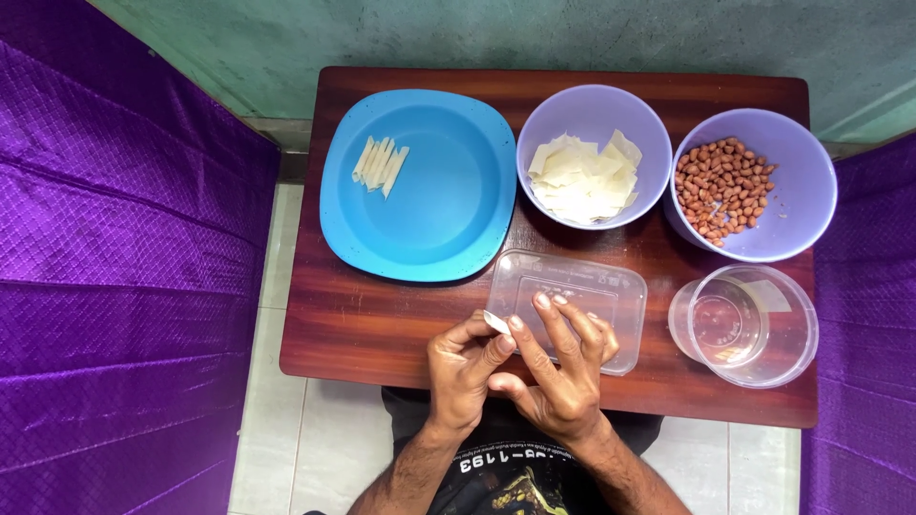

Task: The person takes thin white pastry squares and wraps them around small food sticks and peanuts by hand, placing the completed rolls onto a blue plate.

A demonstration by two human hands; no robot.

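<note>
My left hand and my right hand meet at the table's near edge, both pinching a small pale wrapper piece between the fingertips. My right fingers rest over the near side of a clear rectangular plastic tub. A blue plate at the back left carries several rolled pale sticks. A lilac bowl holds a pile of flat pale wrappers. Another lilac bowl at the right holds red-skinned peanuts.
A clear round plastic cup stands at the front right of the small dark wooden table. Purple quilted cloth flanks both sides. A green wall lies beyond, and pale floor tiles show on the left.
</note>
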